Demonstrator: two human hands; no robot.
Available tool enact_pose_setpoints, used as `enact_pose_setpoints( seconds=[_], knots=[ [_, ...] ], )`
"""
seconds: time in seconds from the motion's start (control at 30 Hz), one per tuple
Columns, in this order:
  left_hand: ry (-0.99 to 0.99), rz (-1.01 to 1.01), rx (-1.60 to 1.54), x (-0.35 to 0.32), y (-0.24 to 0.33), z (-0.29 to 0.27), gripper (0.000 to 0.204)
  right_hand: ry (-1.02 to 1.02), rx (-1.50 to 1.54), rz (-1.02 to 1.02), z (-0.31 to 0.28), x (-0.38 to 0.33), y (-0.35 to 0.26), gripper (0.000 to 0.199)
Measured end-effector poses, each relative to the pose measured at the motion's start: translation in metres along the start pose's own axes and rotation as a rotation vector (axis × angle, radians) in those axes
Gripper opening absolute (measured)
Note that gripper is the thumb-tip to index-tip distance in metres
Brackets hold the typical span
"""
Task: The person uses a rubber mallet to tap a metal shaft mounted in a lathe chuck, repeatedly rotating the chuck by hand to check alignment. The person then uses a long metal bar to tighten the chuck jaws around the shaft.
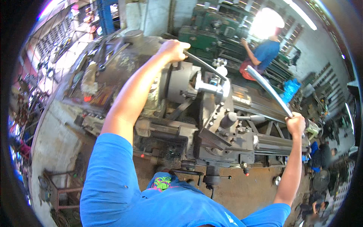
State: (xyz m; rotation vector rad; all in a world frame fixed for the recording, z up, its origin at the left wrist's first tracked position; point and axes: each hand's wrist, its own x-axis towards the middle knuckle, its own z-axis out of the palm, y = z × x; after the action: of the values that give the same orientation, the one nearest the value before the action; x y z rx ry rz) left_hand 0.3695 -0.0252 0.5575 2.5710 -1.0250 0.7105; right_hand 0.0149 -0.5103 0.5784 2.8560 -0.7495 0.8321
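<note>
My left hand (176,50) is closed around a dark metal rod (206,65), above the headstock of a lathe. The rod slants down to the right, its lower end at a shiny round flanged metal part (224,90) in front of the lathe chuck (179,83); whether it touches the part I cannot tell. Out to the right, my right hand (295,124) grips the lower end of a silver pipe (269,87), which points up and to the left over the lathe bed. The tool post (228,120) with its handle stands between my hands.
Loose tools and a pale brush-like thing (89,81) lie on the headstock cover (132,56). Lathe handwheels and levers (211,176) jut toward me. Beyond stands a green machine (200,38), with a person in blue (266,53) beside it. A blue plastic bag (291,90) lies behind the bed.
</note>
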Motion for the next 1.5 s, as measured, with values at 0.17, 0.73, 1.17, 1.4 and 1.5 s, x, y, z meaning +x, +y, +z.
enact_pose_setpoints(
  seconds=[0.17, 0.73, 1.17, 1.4, 1.5],
  knots=[
    [-0.061, -0.1, -0.02, 0.033, -0.012, 0.009, 0.037, -0.023, -0.103, 0.013, -0.011, -0.019, -0.019, 0.015],
    [-0.227, 0.093, -0.23, 0.074, -0.054, 0.022, 0.027, -0.125, 0.019, 0.258, -0.003, -0.049, -0.12, 0.017],
    [-0.925, 0.378, -0.339, 0.102, -0.051, -0.006, 0.048, -0.205, 0.103, -0.181, 0.003, 0.001, -0.26, 0.034],
    [-0.474, 0.708, -0.253, 0.077, -0.063, 0.002, 0.017, -0.435, 0.06, -0.014, -0.033, -0.044, -0.259, 0.036],
    [-0.418, 0.638, -0.194, 0.061, -0.055, -0.008, 0.02, -0.59, -0.111, 0.186, -0.02, -0.049, -0.261, 0.044]
  ],
)
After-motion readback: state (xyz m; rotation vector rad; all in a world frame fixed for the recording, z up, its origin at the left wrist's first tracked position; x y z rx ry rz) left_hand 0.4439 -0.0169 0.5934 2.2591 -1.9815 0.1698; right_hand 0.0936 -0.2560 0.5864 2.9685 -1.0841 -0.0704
